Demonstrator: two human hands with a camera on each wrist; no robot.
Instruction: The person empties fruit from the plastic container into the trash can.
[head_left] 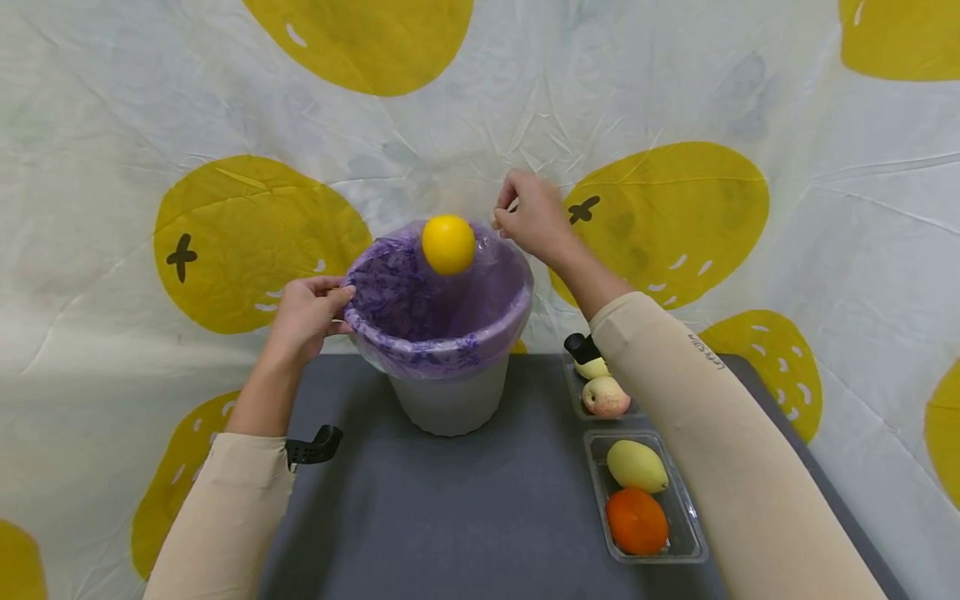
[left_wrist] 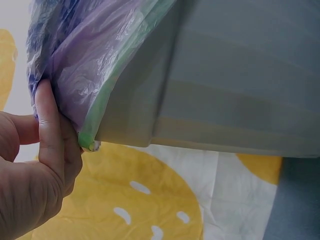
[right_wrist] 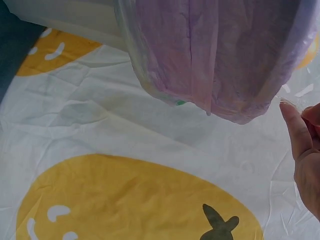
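Note:
A white trash bin (head_left: 450, 404) lined with a purple trash bag (head_left: 442, 357) stands on the table. My left hand (head_left: 306, 315) grips its left rim, thumb on top and fingers outside, over the folded bag edge. Above the opening, toward the back, is a round yellow-orange fruit (head_left: 448, 244), apart from all fingers. Glints of clear plastic film (head_left: 483, 243) show beside it. Just past the back right rim, my right hand (head_left: 536, 215) has thumb and fingertips pinched together. In the right wrist view, a bit of clear film (right_wrist: 290, 102) shows at those fingertips (right_wrist: 286, 109).
On the right of the dark table (head_left: 450, 517), a clear tray (head_left: 660, 557) holds a yellow pear-like fruit (head_left: 637, 467) and an orange (head_left: 637, 522). Behind it, partly under my right forearm, another tray (head_left: 576, 404) holds a reddish-yellow fruit (head_left: 606, 397). A patterned cloth (head_left: 97, 250) hangs behind.

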